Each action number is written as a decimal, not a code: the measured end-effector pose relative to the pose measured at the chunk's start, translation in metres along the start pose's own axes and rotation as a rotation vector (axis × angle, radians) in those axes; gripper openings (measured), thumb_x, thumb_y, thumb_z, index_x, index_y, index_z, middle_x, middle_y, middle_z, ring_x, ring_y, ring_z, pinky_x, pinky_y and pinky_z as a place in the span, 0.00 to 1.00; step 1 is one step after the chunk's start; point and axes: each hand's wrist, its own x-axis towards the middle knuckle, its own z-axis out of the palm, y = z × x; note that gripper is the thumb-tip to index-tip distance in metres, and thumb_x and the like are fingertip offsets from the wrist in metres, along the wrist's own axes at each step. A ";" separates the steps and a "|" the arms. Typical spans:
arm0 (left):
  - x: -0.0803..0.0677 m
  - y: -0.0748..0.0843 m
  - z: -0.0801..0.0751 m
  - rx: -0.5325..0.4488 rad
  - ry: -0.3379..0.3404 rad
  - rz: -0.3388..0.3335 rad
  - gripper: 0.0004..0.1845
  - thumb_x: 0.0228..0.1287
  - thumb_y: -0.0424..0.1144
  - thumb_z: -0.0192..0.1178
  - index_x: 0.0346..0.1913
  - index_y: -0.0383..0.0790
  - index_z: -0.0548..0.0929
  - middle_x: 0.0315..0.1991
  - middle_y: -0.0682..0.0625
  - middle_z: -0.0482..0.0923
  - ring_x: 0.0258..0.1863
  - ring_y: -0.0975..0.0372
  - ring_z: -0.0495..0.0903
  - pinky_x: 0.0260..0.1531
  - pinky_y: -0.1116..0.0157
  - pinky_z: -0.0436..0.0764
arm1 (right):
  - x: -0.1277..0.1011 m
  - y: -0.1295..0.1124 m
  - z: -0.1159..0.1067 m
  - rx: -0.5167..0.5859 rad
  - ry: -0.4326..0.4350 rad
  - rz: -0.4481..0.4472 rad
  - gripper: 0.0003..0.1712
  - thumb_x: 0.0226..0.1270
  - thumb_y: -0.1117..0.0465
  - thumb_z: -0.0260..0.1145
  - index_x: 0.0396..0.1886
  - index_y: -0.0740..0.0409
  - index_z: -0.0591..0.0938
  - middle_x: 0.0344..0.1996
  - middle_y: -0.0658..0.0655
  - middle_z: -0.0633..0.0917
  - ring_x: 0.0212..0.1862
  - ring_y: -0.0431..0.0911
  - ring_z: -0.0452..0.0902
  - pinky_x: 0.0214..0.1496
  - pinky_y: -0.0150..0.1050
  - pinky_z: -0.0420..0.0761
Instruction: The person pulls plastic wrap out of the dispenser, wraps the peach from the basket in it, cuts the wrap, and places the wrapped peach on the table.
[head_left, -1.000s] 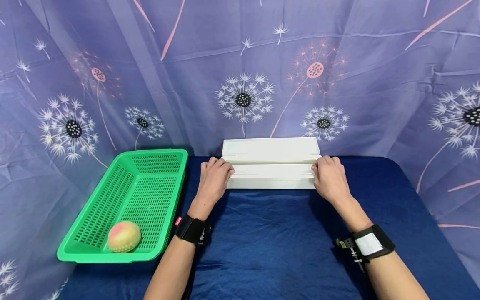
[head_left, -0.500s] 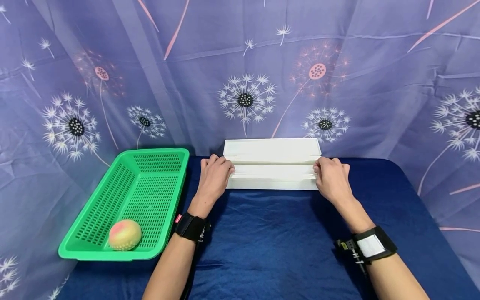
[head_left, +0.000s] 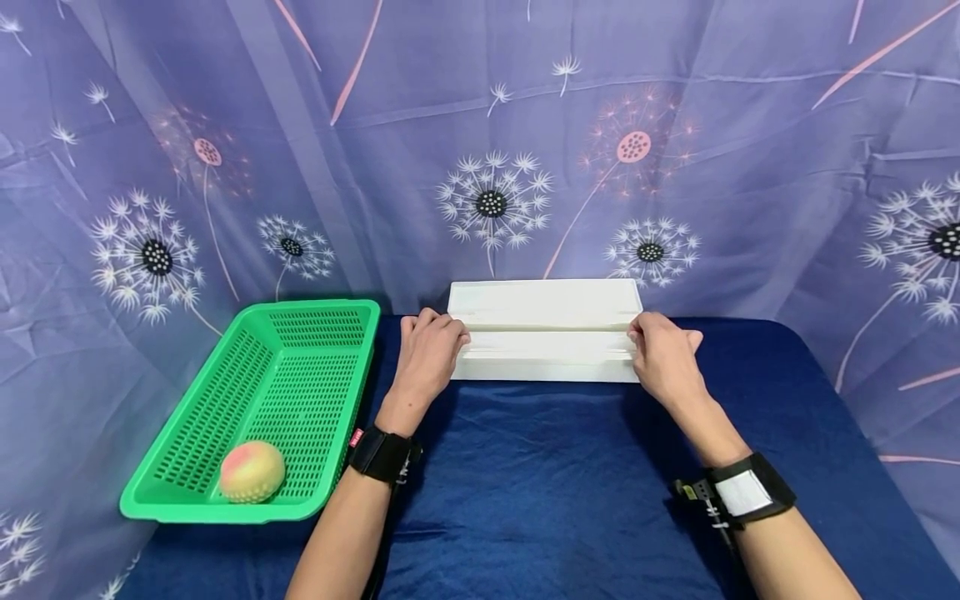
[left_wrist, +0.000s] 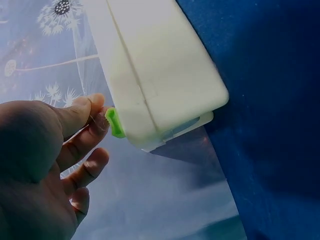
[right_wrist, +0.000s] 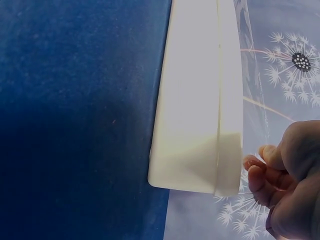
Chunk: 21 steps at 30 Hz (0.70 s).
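Both hands on the white cling-film box [head_left: 544, 330]

Left hand [head_left: 427, 357] and right hand [head_left: 663, 358] pinch clear film [left_wrist: 165, 195] at its ends; green perforated basket [head_left: 300, 400] holds one peach [head_left: 251, 472].

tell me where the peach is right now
In the head view, the peach lies in the near end of the green basket, left of the left hand.

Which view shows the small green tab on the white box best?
The left wrist view: the green tab sits plainly at the white box's end, right beside the left hand's fingers. The head view hides it behind the left hand; the right wrist view shows only the opposite end.
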 end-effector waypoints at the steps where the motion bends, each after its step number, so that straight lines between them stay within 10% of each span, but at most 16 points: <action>1: 0.000 0.000 0.000 0.001 0.002 -0.001 0.08 0.78 0.43 0.62 0.43 0.45 0.89 0.39 0.50 0.87 0.47 0.51 0.75 0.50 0.50 0.65 | 0.000 0.000 0.000 0.000 0.002 0.001 0.06 0.72 0.73 0.66 0.34 0.62 0.79 0.32 0.63 0.82 0.34 0.58 0.78 0.41 0.54 0.57; 21: 0.002 0.001 -0.009 -0.084 -0.008 -0.015 0.09 0.78 0.40 0.61 0.45 0.39 0.88 0.38 0.45 0.83 0.37 0.52 0.81 0.41 0.57 0.82 | 0.003 -0.003 -0.002 0.036 0.063 -0.028 0.04 0.75 0.74 0.63 0.38 0.72 0.82 0.34 0.70 0.83 0.39 0.67 0.82 0.42 0.62 0.79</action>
